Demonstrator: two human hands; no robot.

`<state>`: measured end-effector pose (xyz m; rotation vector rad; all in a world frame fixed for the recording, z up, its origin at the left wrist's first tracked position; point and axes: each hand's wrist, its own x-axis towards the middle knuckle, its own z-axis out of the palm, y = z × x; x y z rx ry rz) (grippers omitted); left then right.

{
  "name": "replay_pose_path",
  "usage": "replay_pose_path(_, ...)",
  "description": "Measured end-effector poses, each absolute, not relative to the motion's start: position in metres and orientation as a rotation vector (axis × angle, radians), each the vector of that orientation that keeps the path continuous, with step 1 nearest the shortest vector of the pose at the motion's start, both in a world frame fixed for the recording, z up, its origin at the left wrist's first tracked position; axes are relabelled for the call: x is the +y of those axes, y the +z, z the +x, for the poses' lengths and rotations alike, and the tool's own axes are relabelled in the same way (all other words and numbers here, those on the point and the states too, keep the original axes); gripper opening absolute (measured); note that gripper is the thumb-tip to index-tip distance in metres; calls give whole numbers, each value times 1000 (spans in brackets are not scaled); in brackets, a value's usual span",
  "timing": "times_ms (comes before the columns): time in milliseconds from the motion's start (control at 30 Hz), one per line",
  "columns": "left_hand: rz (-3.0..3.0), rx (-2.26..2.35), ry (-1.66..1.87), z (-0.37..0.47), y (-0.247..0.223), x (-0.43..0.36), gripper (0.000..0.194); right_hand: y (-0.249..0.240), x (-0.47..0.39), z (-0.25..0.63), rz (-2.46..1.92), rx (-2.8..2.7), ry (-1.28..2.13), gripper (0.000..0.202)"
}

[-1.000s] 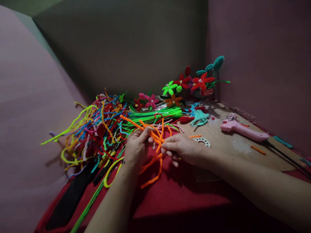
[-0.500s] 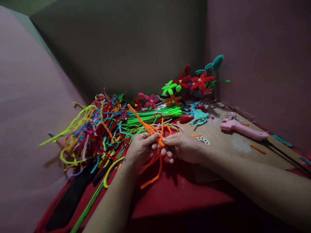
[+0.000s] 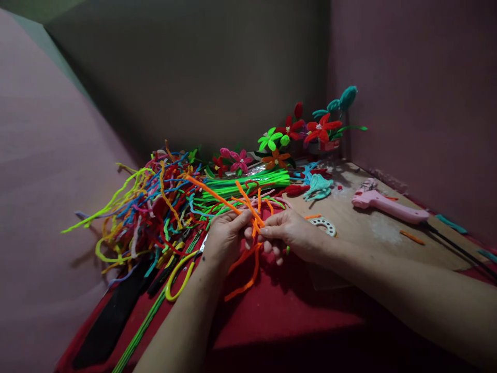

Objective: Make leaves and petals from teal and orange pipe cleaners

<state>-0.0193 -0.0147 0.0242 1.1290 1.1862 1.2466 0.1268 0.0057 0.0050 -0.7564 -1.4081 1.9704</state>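
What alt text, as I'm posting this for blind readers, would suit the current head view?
Two bare hands pinch orange fuzzy strips over a red surface. To the left lies a tangled heap of multicoloured strips; behind are fuzzy flowers in several colours; to the right a pink glue gun lies on a brown board.

head camera (only view) | near, above red table [image 3: 272,311] | facing forward, down

I take this for a craft corner, whether in a home or a shop I can't tell. A heap of coloured pipe cleaners [image 3: 155,199], scissors [image 3: 169,284], a glue gun [image 3: 392,205] and fuzzy flowers [image 3: 290,129] crowd the surface [image 3: 279,321].
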Motion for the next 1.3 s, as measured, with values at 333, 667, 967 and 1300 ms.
replay_pose_path(333,1141,1207,1023,-26,21,-15,25,-4,17,131,-490,-1281,2324,26)
replay_pose_path(667,1168,1140,1107,-23,24,-18,16,-16,19,127,-357,-915,2587,20)
replay_pose_path(967,1411,1382,1251,-12,21,-18,30,-4,11,127,-654,-1601,1800,21)
replay_pose_path(1300,1251,1351,1217,-7,23,-22,27,-4,-5,124,-887,-2108,755,24)
